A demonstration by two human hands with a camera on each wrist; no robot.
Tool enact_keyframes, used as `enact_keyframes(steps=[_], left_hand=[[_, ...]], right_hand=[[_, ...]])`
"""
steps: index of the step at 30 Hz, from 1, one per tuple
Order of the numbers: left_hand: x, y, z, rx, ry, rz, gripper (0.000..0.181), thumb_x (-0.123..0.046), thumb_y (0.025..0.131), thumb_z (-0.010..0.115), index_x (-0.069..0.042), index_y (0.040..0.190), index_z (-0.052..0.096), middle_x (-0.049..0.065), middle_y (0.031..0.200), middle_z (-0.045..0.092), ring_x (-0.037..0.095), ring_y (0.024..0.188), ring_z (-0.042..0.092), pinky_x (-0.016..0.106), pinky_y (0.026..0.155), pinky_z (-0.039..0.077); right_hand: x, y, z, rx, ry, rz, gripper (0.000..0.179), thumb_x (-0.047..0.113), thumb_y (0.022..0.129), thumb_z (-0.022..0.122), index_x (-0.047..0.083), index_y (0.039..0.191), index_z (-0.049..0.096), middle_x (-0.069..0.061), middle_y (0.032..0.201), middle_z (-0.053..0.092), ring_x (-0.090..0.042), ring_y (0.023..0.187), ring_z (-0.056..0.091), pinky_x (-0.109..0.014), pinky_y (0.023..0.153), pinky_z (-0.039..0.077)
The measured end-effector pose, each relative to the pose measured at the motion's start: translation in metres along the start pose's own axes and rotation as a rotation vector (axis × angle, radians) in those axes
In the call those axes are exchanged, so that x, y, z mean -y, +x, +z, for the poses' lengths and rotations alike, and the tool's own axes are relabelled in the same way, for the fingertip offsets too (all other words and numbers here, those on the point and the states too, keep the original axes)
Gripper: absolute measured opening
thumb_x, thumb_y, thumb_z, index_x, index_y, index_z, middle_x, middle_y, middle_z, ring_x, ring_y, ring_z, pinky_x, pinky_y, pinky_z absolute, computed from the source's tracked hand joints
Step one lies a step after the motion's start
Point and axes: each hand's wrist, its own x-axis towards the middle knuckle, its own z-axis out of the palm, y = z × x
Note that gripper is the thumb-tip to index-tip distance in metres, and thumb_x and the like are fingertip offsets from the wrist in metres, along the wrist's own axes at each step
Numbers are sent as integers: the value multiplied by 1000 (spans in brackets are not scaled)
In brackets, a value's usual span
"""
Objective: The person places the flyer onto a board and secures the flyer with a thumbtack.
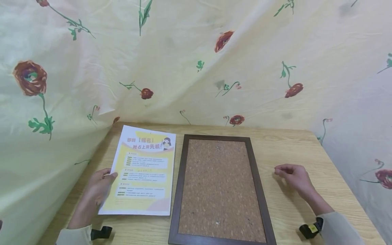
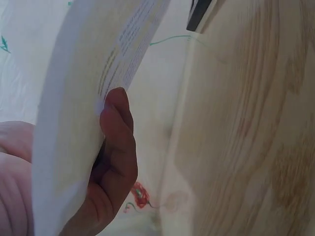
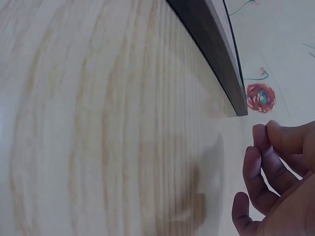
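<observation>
My left hand (image 1: 99, 185) pinches the left edge of a printed yellow-and-white flyer (image 1: 144, 172), thumb over the front. The flyer bears a cartoon figure and blocks of text; in the left wrist view the sheet (image 2: 69, 113) bends slightly, fingers behind it. To its right lies a cork board (image 1: 222, 190) in a dark brown frame. Beyond the board's right side, my right hand (image 1: 294, 178) hovers over the table, fingers loosely bent. In the right wrist view its thumb and index fingertips (image 3: 259, 132) meet, with nothing visible between them.
The light wood table (image 1: 278, 143) carries the board. A pale curtain (image 1: 183, 68) with red flowers hangs behind and along both sides. Black wrist cameras sit at both sleeves, near the table.
</observation>
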Motion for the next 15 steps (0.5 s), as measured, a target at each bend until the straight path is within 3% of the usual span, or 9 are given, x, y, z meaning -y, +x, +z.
enact_keyframes(steps=[9,15], left_hand=[[-10,-7,5,49,-34,30,39,-17,106,44,12,131,43,16,98,71,28,80,71,40,66,59],[-15,-9,14,84,-105,43,38,-14,106,43,13,132,41,17,100,71,28,82,72,40,68,59]], right_hand=[[6,-1,-3,14,51,-8,34,22,98,64,-8,114,68,-21,109,70,2,85,58,-21,68,50],[9,-1,-5,9,85,-27,33,19,98,64,-10,113,67,-21,107,70,2,83,59,-21,69,51]])
